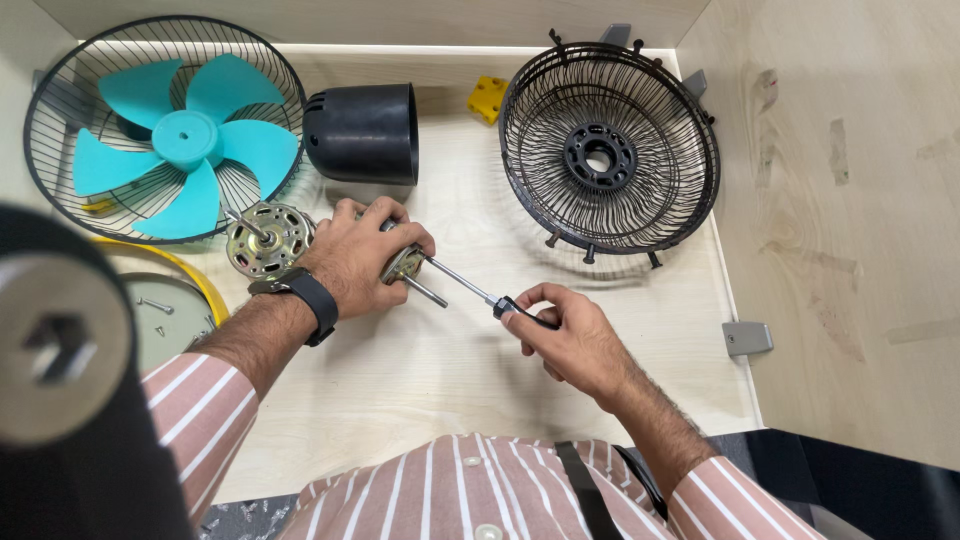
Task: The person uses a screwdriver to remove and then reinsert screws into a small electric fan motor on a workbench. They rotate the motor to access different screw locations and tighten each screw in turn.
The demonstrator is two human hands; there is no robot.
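The left hand (355,262) is clamping the fan motor (400,265) while the right hand (565,335) is gripping a screwdriver (480,292); keep its tip square to the motor, pressing steadily

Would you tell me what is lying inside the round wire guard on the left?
Inside the left wire guard lies a turquoise fan blade, hub up. Wood shows through the wires. What lies beneath the blade and hub is covered.
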